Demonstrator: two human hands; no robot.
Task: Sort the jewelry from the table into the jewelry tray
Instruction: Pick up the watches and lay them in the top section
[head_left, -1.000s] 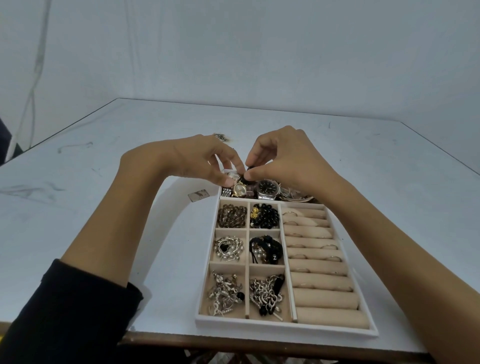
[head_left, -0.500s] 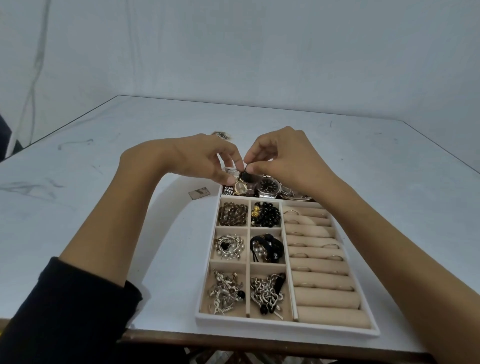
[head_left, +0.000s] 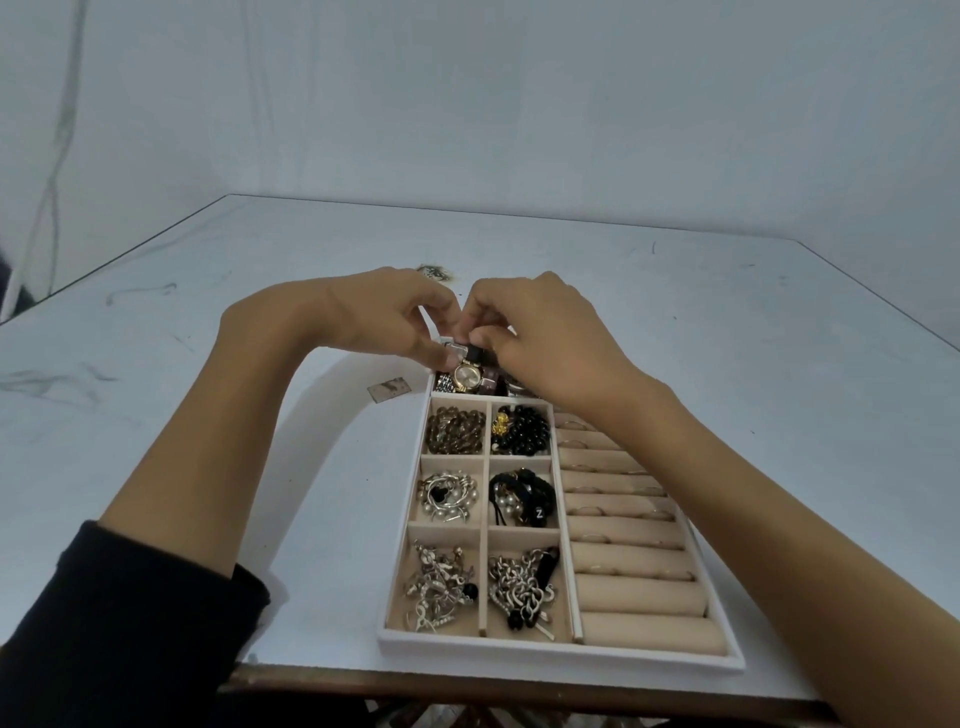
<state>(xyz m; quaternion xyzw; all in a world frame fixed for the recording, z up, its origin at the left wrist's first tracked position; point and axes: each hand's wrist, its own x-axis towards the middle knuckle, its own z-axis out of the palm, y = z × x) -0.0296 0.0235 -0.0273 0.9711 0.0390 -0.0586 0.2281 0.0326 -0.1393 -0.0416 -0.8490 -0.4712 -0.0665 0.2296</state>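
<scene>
Over the far end of the jewelry tray (head_left: 561, 659), your two hands meet, fingertips nearly touching. Left hand (head_left: 387, 319) and right hand (head_left: 545, 338) each pinch one end of a black-and-silver piece (head_left: 467, 353), held just above the watch compartment. Likely a strap and clasp, but too small to tell for sure. The two-handed pinch makes sense: a limp strap needs both ends governed if it is to be fastened or laid in tidy beside its neighbours.

Directly beneath, gold watch (head_left: 467, 375) lies face up in that far compartment. It is packed close with other watches and partly hidden by your right hand. Tight space, so you'd want to lower the piece in flat, not drop it.

Nearer compartments are sorted by kind: brown beads (head_left: 454, 430), black beads (head_left: 522, 428), silver chains (head_left: 519, 587) nearest you. Ring rolls (head_left: 634, 566) run down the right side, thin rings seated in the slots so they stand apart.

On the table (head_left: 78, 415), one small dark item (head_left: 434, 271) sits beyond your left hand, well apart from the tray. Judged unsorted, so the job looks nearly done, not finished. A flat tag (head_left: 388, 389) lies just left of the tray; probably not jewelry.
</scene>
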